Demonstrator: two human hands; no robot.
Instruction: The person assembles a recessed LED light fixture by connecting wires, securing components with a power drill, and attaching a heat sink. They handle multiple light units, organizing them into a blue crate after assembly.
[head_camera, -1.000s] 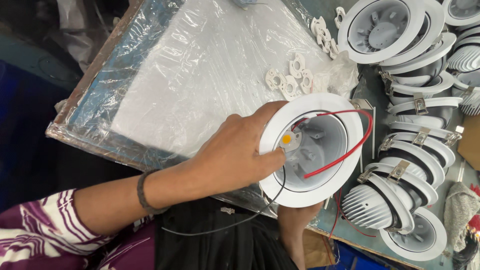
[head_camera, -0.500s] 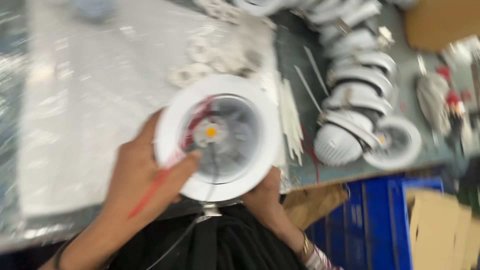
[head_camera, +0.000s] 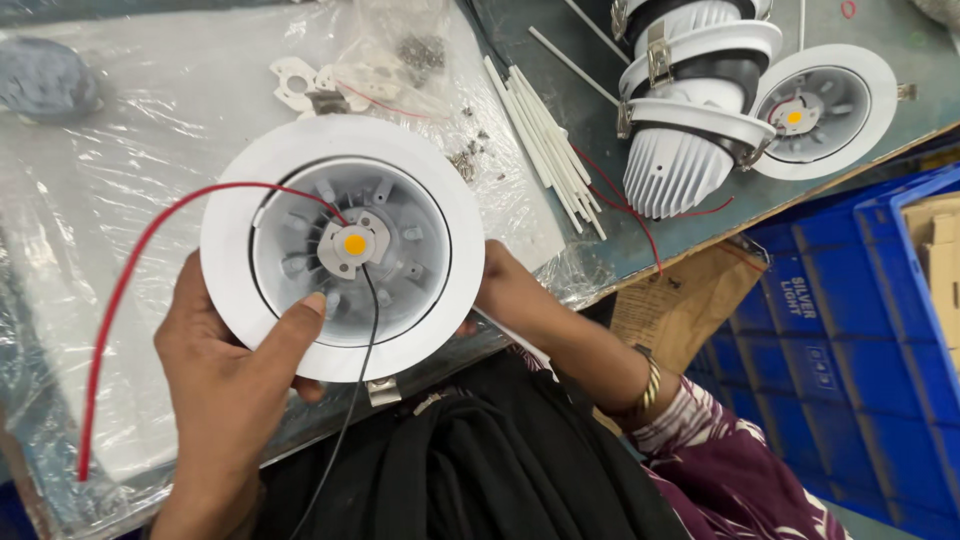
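Two hands grip one white downlight (head_camera: 342, 247) over the plastic sheet (head_camera: 130, 140) | left hand (head_camera: 225, 375) clamps its lower-left rim, finger nearest the central LED chip (head_camera: 354, 243) | right hand (head_camera: 515, 295) holds its right rim | finished lamps (head_camera: 700, 110) upper right of it

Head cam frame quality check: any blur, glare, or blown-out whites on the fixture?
Head view: sharp, no motion blur; the downlight housing shows crisp fins and LED chip. Its white rim is bright but keeps its edges. Soft glare streaks the plastic sheet. Left hand and right hand are evenly lit, with faint shadows.
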